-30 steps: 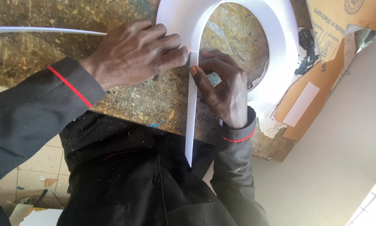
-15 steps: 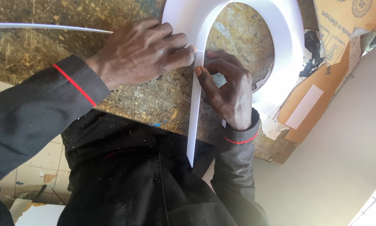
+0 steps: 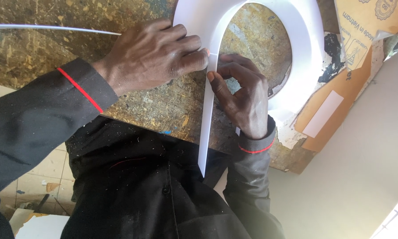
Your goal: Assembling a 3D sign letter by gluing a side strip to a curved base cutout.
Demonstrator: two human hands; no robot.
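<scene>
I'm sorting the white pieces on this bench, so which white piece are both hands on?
The white arch-shaped sheet, pinned by the left hand and right hand. The thin white strip lies untouched at far left.
</scene>
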